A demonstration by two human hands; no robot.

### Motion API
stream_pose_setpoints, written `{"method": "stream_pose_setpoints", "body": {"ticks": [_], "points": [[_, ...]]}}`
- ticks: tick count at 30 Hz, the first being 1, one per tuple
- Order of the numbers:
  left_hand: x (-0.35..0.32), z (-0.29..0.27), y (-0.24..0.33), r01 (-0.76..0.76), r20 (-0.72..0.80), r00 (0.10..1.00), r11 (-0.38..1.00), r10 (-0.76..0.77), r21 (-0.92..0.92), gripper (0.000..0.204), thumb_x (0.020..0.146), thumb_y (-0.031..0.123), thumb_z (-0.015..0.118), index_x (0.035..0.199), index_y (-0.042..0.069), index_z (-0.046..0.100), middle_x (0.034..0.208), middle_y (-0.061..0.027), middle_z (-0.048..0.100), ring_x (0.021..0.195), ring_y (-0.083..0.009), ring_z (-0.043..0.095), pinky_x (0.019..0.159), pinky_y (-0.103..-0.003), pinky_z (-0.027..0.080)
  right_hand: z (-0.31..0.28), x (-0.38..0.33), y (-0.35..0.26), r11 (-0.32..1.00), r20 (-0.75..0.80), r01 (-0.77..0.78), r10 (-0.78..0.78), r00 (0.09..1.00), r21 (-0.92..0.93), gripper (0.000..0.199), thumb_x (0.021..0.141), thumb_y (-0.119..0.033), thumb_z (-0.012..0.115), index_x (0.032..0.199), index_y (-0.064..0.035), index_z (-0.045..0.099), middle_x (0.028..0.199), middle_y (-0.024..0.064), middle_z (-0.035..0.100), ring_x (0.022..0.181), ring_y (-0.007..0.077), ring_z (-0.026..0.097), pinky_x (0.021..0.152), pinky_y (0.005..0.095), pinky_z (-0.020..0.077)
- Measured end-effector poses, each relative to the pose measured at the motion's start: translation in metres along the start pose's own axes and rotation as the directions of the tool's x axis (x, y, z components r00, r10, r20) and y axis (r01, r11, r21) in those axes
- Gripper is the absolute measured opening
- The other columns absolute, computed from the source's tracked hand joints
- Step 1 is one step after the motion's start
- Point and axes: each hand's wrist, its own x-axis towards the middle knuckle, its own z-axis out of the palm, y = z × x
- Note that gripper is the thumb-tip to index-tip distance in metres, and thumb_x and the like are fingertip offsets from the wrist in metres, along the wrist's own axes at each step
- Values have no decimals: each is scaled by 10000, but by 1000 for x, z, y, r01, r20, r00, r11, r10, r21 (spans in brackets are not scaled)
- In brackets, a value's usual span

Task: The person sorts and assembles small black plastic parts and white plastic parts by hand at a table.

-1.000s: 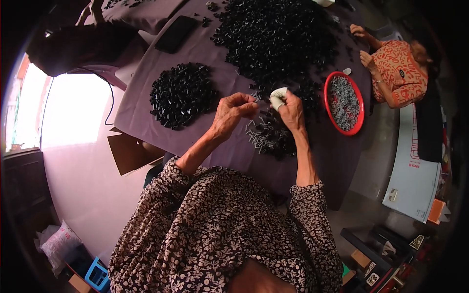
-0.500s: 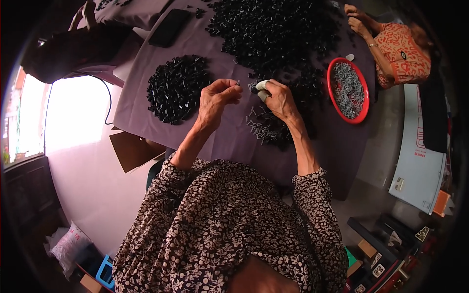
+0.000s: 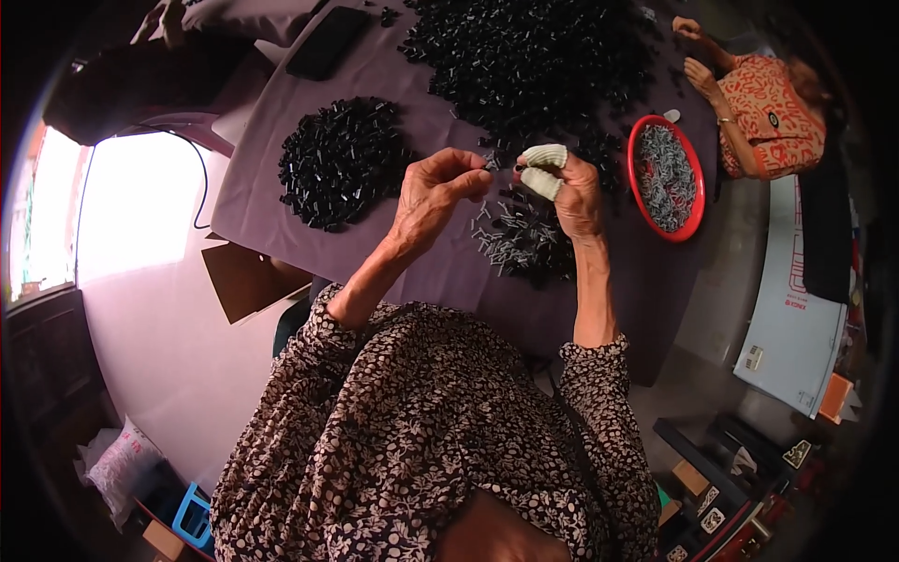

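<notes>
My left hand (image 3: 435,197) pinches a tiny grey pin (image 3: 491,163) between thumb and forefinger. Facing it across a small gap is my right hand (image 3: 579,199), its thumb and forefinger wrapped in white finger covers (image 3: 543,182) and closed on a small black piece (image 3: 520,170). Below my right hand lies a mixed heap of loose grey pins (image 3: 501,242) and black pieces. Left of my left hand sits a rounded pile of small black tubular pieces (image 3: 339,164). A much larger black pile (image 3: 534,66) spreads over the far side of the purple-grey tablecloth (image 3: 421,267).
At the right, a red oval basin (image 3: 697,214) holds many grey pins. A black phone (image 3: 328,43) lies far left on the table. Another person in an orange patterned top (image 3: 773,112) works at the far right. An open cardboard box (image 3: 245,281) stands beside the table's left edge.
My left hand has moved right. My right hand has shifted right and turned, showing both finger covers and the black piece at their tips. The other person's hands have moved apart.
</notes>
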Motion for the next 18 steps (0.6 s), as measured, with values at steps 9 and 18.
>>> {"method": "stream_pose_setpoints", "body": {"ticks": [9, 18], "points": [[-3, 27, 19, -62, 74, 996, 996, 57, 69, 115, 808, 65, 625, 904, 8, 599, 783, -21, 623, 729, -64, 555, 692, -211, 455, -5, -7, -27, 976, 18, 218, -218, 976, 14, 173, 749, 25, 588, 919, 4, 613, 883, 53, 615, 817, 119, 578, 751, 240, 466], [-3, 31, 17, -102, 82, 993, 980, 89, 172, 141, 800, 67, 633, 918, -3, 605, 818, -12, 626, 752, -51, 547, 701, -199, 450, -7, -8, -45, 884, 117, 285, -260, 958, -369, 169, 759, 42, 562, 913, -2, 615, 858, 44, 618, 777, 91, 572, 676, 207, 453]]}}
